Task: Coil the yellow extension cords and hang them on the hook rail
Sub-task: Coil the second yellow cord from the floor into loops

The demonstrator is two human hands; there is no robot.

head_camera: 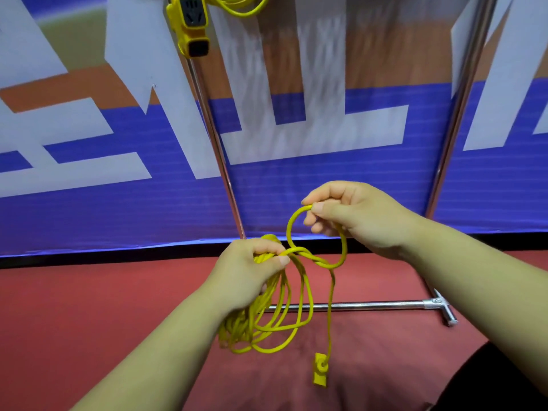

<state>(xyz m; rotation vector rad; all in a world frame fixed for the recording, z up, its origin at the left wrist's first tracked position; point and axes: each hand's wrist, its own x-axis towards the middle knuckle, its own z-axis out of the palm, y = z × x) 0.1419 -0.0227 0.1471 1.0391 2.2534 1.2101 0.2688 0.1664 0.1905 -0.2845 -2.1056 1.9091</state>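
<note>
Your left hand (249, 271) grip is closed round the coiled yellow extension cord (240, 327); right hand (355, 215), at 1 o'clock, pinches its loose loop (289, 224). Yellow plastic plug (320, 370) dangles at 6.

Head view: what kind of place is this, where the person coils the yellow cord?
Probably an indoor event or display area, though this is not certain. A large printed banner covers the back, chrome rack poles stand before it, and the red floor looks carpeted.
</note>
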